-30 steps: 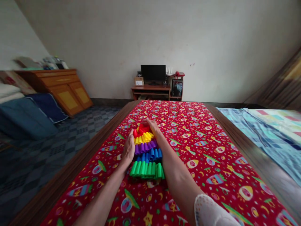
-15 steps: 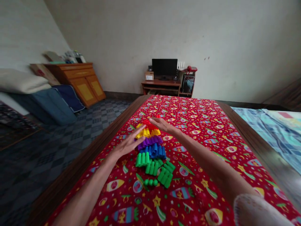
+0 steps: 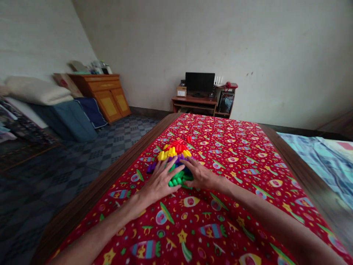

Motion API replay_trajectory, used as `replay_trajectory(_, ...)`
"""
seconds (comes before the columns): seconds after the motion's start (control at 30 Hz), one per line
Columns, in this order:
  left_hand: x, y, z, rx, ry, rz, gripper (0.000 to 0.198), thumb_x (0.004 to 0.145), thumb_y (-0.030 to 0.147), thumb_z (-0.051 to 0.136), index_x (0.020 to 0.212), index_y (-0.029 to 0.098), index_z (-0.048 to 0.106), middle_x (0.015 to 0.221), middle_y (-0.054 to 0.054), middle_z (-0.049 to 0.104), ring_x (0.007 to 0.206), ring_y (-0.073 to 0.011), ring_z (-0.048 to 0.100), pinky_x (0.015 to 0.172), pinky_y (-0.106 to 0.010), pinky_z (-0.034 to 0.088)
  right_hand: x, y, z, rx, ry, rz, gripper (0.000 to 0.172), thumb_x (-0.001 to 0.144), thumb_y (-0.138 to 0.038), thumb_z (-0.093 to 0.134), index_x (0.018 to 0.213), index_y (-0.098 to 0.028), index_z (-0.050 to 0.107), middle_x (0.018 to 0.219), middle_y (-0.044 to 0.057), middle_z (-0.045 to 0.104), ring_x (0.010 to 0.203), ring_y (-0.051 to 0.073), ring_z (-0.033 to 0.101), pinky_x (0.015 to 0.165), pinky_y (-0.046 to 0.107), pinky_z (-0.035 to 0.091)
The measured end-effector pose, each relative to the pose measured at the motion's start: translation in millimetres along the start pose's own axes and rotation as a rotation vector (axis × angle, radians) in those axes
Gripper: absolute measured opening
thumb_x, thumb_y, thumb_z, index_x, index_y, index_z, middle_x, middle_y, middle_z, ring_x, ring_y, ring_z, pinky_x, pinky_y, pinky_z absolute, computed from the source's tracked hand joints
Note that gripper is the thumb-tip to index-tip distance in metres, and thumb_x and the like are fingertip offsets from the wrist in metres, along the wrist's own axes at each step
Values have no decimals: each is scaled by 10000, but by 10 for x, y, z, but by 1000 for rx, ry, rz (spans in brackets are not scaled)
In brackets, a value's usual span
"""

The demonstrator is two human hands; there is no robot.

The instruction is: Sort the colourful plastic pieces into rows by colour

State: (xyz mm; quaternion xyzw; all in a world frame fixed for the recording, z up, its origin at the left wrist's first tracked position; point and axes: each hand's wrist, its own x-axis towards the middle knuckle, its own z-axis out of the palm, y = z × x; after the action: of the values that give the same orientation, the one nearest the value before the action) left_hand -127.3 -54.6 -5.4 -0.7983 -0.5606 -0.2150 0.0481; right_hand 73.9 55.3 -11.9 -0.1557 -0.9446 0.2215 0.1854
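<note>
My left hand (image 3: 164, 180) lies with its fingers spread along the left side of a pile of small plastic tube-shaped pieces. From the right, my right hand (image 3: 200, 173) reaches in, fingers apart, against the same pile. Between the two hands show green pieces (image 3: 176, 180), some rounded at the end. Purple pieces (image 3: 180, 159) lie just beyond my fingertips, and a few more stick out left of my left hand. Farther off come yellow pieces (image 3: 167, 152) and red pieces (image 3: 179, 146). The blue ones are mostly hidden by my hands.
A red patterned cloth (image 3: 220, 147) covers the wooden table (image 3: 91, 195). A desk (image 3: 194, 101) with a monitor (image 3: 200, 84) stands at the wall. On the left is a wooden cabinet (image 3: 109, 97); a blue checked sheet (image 3: 311, 158) lies at the right.
Both hands have come back toward me from the red and yellow pieces to the green ones. The green pieces now sit bunched closer to the other colours. The view has shifted slightly left.
</note>
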Motion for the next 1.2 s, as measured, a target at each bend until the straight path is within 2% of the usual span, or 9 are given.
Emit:
replay_trajectory(0.1, 241, -213, 3, -86, 46, -62, 657, 805, 234, 626, 1425, 249, 410, 1462, -94, 468, 1330, -268, 455, 1109, -440, 385, 374, 125, -48, 30, 113, 95, 747, 711, -259, 712, 1401, -155, 447, 1185, 164, 618, 1029, 285, 616, 881, 422, 497)
replay_trajectory(0.23, 504, -319, -90, -144, 177, -252, 599, 828, 287, 605, 1395, 224, 421, 1318, -85, 596, 1181, -253, 592, 1013, -378, 473, 739, 303, -293, 158, 273, 198, 544, 734, -265, 699, 1259, -192, 578, 906, 36, 696, 802, 193, 634, 760, 320, 503)
replay_trajectory(0.43, 866, -553, -251, -120, 238, -401, 563, 801, 402, 663, 1312, 205, 531, 1184, -65, 678, 1054, -249, 644, 967, -358, 481, 1212, 661, -596, 327, 293, 243, 441, 882, -498, 568, 1117, -141, 674, 831, 60, 717, 805, 220, 665, 711, 302, 502)
replay_trajectory(0.6, 1160, -903, -211, -223, 140, -435, 342, 863, 442, 531, 1002, 195, 723, 1197, -63, 695, 1194, -241, 572, 1083, -345, 375, 1461, 804, -425, 129, 282, 426, 423, 981, -455, 418, 1018, -144, 701, 899, 118, 716, 948, 286, 660, 863, 374, 461)
replay_trajectory(0.7, 1285, -1045, -136, -269, 75, -519, 430, 919, 433, 383, 987, 193, 734, 1110, -47, 738, 1084, -229, 649, 965, -294, 465, 1481, 793, -255, 115, 202, 417, 313, 974, -369, 470, 1055, -172, 699, 952, 110, 717, 1026, 267, 639, 930, 361, 428)
replay_trajectory(0.8, 1369, -1121, -53, -298, 36, -618, 413, 912, 403, 375, 971, 204, 733, 1046, -44, 759, 1016, -236, 681, 877, -282, 495, 1401, 742, -162, 113, 138, 404, 366, 996, -391, 411, 1138, -186, 679, 969, 82, 719, 1023, 236, 641, 914, 335, 439)
replay_trajectory(0.93, 1454, -1136, 33, -316, 39, -699, 337, 866, 379, 460, 759, 182, 711, 881, -87, 768, 1009, -286, 673, 834, -304, 486, 1139, 642, -187, 131, 129, 291, 432, 984, -427, 424, 1333, -212, 558, 1129, 61, 696, 1069, 207, 629, 898, 304, 454)
replay_trajectory(1.03, 1475, -1088, 71, -364, 72, -713, 388, 875, 415, 446, 675, 172, 674, 777, -103, 744, 977, -310, 671, 807, -328, 487, 892, 500, -287, 94, 71, 162, 433, 948, -431, 499, 1287, -184, 605, 1100, 74, 710, 983, 203, 662, 834, 283, 472)
replay_trajectory(1.2, 1403, -947, 137, -564, 151, -623, 419, 924, 466, 390, 984, 187, 697, 1102, -96, 717, 1128, -258, 612, 956, -351, 459, 743, 169, -455, -153, 97, 208, 356, 955, -409, 501, 1129, -176, 706, 894, 85, 745, 840, 207, 692, 740, 265, 464)
